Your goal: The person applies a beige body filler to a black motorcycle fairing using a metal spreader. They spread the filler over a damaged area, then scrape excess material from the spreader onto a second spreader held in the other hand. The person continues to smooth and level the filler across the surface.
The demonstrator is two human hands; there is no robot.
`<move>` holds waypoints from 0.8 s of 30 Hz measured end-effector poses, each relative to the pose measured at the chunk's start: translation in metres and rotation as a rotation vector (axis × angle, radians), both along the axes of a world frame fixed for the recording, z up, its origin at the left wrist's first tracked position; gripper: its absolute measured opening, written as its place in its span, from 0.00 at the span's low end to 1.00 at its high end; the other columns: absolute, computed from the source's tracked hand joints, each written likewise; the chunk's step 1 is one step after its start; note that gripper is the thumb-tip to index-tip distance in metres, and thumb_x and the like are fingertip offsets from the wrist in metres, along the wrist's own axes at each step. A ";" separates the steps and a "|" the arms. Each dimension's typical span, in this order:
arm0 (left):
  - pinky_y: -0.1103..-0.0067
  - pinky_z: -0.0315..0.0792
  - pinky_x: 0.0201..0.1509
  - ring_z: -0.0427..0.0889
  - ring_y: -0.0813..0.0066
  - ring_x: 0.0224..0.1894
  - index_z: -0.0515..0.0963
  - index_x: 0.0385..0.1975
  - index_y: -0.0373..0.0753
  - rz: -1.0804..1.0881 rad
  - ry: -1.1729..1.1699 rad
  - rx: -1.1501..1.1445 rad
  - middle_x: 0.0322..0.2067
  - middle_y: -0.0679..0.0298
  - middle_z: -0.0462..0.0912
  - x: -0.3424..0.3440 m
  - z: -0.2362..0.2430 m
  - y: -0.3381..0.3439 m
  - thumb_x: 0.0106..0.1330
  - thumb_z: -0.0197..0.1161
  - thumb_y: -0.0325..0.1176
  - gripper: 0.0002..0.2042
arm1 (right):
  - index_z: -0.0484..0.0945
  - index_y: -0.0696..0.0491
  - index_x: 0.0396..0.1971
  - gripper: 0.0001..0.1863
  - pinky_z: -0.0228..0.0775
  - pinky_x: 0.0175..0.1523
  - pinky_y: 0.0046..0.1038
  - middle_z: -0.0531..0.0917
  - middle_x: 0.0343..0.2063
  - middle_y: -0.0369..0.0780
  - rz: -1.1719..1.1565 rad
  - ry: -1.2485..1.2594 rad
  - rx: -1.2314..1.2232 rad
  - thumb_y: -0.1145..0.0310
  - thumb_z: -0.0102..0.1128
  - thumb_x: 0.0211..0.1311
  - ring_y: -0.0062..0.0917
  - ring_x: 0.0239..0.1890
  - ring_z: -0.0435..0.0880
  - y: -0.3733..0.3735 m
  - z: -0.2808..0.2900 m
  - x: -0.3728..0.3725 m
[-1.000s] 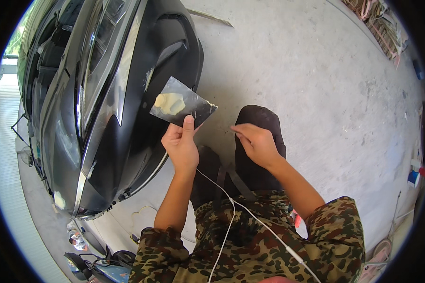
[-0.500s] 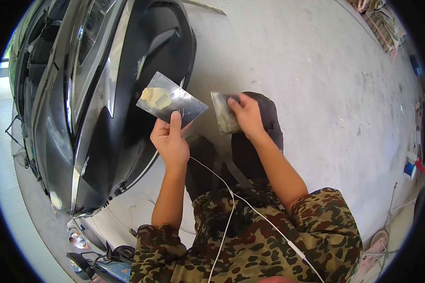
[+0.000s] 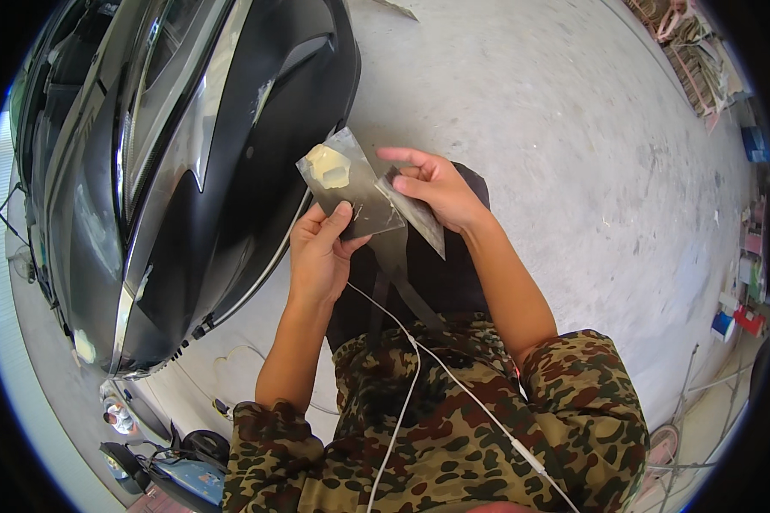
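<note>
Beside a dark car [image 3: 248, 205], our left hand [image 3: 315, 250] grips a smudged grey plate [image 3: 364, 185] dabbed with pale yellow paste [image 3: 323, 162]; our right hand [image 3: 443, 190] pinches a thin, stained blade [image 3: 419, 219] at the plate's right edge.

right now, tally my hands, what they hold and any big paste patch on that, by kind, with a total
Hands: 2 (left hand, right hand)
Plates: 1 (grey plate, in the left hand)
Scrapers: 1 (flat scraper, in the right hand)
Paste patches: 1 (cream paste patch, on the plate)
Total: 5
</note>
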State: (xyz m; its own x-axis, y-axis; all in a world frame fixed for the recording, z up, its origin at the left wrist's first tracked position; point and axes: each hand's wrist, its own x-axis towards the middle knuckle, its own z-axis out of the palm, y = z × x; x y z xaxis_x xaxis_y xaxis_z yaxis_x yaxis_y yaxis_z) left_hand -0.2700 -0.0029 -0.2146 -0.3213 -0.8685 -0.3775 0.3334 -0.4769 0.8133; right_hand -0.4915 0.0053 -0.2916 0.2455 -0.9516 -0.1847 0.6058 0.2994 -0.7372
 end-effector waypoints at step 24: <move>0.67 0.88 0.53 0.89 0.72 0.47 0.82 0.53 0.31 0.284 -0.182 -0.417 0.47 0.60 0.89 0.000 0.000 0.011 0.79 0.62 0.29 0.10 | 0.83 0.63 0.60 0.18 0.78 0.47 0.23 0.89 0.42 0.37 -0.555 0.144 0.106 0.67 0.61 0.79 0.14 0.44 0.85 0.022 0.008 0.041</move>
State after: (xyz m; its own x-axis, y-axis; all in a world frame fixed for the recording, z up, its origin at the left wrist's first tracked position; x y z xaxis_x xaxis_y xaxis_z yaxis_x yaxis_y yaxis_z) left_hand -0.2700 0.0084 -0.2147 -0.0133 -0.9999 -0.0096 0.2385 -0.0125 0.9711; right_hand -0.4501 0.0276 -0.2841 -0.3195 -0.9050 -0.2809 0.5890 0.0426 -0.8070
